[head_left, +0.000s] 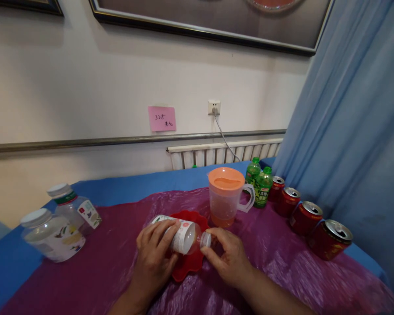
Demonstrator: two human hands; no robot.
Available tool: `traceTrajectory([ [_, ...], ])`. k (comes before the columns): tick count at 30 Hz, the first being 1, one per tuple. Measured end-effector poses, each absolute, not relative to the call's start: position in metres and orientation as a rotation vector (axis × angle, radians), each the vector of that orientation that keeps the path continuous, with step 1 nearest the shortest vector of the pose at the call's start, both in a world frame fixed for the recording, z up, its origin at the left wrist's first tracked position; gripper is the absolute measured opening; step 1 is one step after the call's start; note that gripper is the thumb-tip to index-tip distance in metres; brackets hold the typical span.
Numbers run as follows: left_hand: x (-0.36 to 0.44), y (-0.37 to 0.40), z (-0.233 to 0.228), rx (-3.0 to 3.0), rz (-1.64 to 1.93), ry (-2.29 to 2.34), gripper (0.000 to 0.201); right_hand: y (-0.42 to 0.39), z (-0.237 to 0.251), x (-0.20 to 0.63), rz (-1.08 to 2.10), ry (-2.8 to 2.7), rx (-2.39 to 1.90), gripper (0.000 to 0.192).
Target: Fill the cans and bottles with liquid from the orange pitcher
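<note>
My left hand (156, 253) is wrapped round the body of a clear plastic bottle (184, 236) with a printed white label. The bottle lies tilted on its side, its neck towards the right. At that end, my right hand (228, 256) pinches the whitish bottle cap (205, 239) between thumb and fingers; the cap is at the bottle's mouth. Beneath the bottle is a red scalloped dish (187, 269), partly hidden by my hands. Just behind my right hand stands a clear pitcher (223, 203) with an orange lid and a little orange liquid at the bottom.
Two clear jars with white lids (52, 240) stand at the left. On the right are two green bottles (263, 188) and a row of several red cans (305, 218). Purple plastic sheeting (118, 236) covers the blue surface. A blue curtain (354, 131) hangs at the right.
</note>
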State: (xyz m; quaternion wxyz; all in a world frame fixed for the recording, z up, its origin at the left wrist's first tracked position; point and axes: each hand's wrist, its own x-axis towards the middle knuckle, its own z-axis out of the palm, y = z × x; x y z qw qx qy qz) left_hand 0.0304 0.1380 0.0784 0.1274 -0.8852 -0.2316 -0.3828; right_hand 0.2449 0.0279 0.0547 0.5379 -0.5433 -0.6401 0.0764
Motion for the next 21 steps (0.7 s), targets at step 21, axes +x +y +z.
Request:
traceTrajectory([
  [21,0.0312,0.1348,0.0786,-2.639,-1.057,-0.755,0.053,0.0236,0.0475,0.2487,0.022,-1.572,-1.178,0.072],
])
